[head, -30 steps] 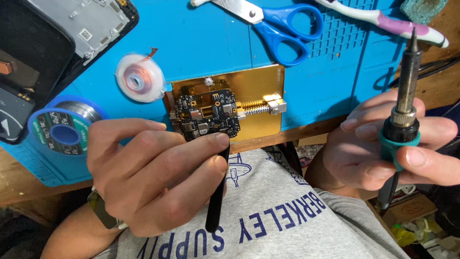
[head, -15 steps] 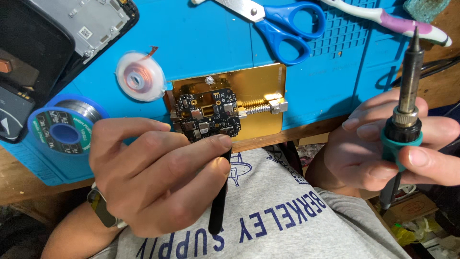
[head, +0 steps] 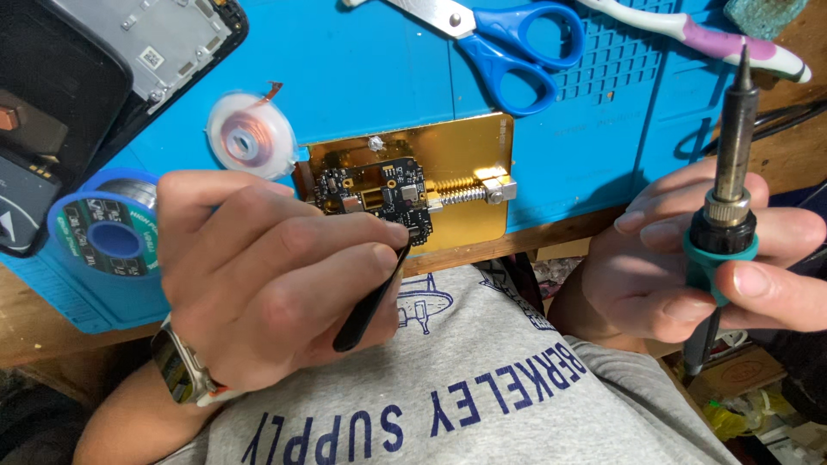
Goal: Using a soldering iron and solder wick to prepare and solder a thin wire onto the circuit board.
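Surroundings: a blue work mat (head: 379,60) covers the wooden table (head: 34,319) and reaches almost to its near edge. Toward the far edge of the mat lie blue-handled scissors (head: 517,43) and, to their right, a white and purple toothbrush (head: 689,39). At the mat's far left corner sits an opened phone (head: 112,52), inner side up. A small white spool of copper braid (head: 250,133) lies near the middle of the mat; a blue reel of solder wire (head: 103,237) sits by the mat's near left edge, partly hidden by the left hand (head: 267,284).

Obstruction: the left hand's knuckles cover the left part of the gold holder plate (head: 465,155).

Object in work: a small dark circuit board (head: 375,194), crowded with tiny parts and metal shields, is clamped on the gold plate by a spring-loaded bar (head: 469,185), at the mat's near edge, middle.

Left hand: grip closed on black tweezers (head: 370,301), tips touching the board's near right corner.

Right hand (head: 689,267): grip closed around the green collar of a soldering iron (head: 732,172), held upright beyond the table's near edge, tip pointing up, well apart from the board.
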